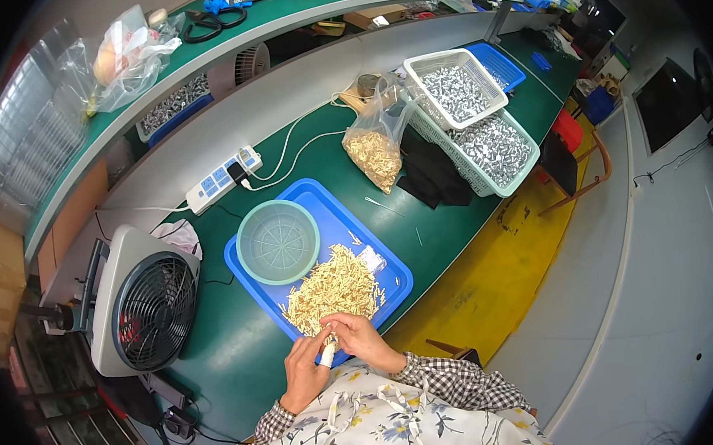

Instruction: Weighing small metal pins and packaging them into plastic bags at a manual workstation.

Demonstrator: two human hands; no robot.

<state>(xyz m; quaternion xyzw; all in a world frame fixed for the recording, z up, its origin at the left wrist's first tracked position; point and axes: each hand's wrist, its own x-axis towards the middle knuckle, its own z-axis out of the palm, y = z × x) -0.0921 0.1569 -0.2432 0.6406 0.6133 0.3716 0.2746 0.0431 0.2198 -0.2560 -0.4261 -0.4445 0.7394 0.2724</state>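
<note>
A blue tray [341, 211] lies before me on the green table. Small brass-coloured pins or tubes [337, 281] are heaped in its near half. Behind the heap stands an empty pale green round basket [278, 243]. Over the tray's near edge my left hand [304, 374] and my right hand [362, 341] meet with fingertips pinched together. Whatever lies between the fingers is too small to name. A white cover wraps one finger of the left hand. Beside the heap, at its right, sits a small crumpled whitish piece [372, 261].
A fan [148, 307] stands left of the tray, with a power strip [223, 180] behind it. Farther back are a clear bag of brass pieces [373, 157], black cloth [434, 174] and baskets of silvery metal parts [494, 149]. A raised shelf [160, 76] runs along the left.
</note>
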